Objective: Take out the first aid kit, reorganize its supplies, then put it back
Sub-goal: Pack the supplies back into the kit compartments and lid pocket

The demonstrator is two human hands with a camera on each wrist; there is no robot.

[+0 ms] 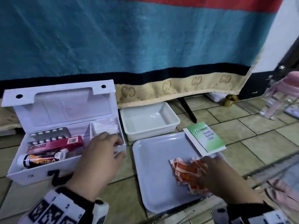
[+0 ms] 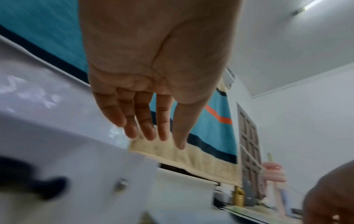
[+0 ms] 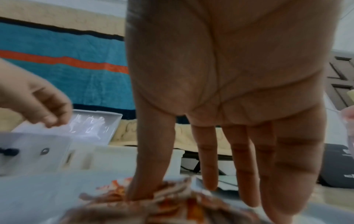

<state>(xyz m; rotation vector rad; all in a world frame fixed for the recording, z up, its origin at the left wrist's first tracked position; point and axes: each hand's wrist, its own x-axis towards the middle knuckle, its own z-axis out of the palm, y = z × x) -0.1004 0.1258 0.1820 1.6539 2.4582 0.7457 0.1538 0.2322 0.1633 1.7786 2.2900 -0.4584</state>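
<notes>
The fingers of the right hand are straight and slightly spread, their tips pressing on a heap of orange-and-white sachets that lies on a flat pale-blue square plastic tray on the tiled floor. The left hand reaches over the right end of the open white plastic first aid kit box, fingers loosely extended, touching its rim; whether they pinch anything I cannot tell. The box stands on the floor left of the tray, holding silver blister packs, a pink carton and an orange-and-black tube. A green-and-white leaflet overlaps the tray's far right corner. A deeper white tub sits behind the tray.
</notes>
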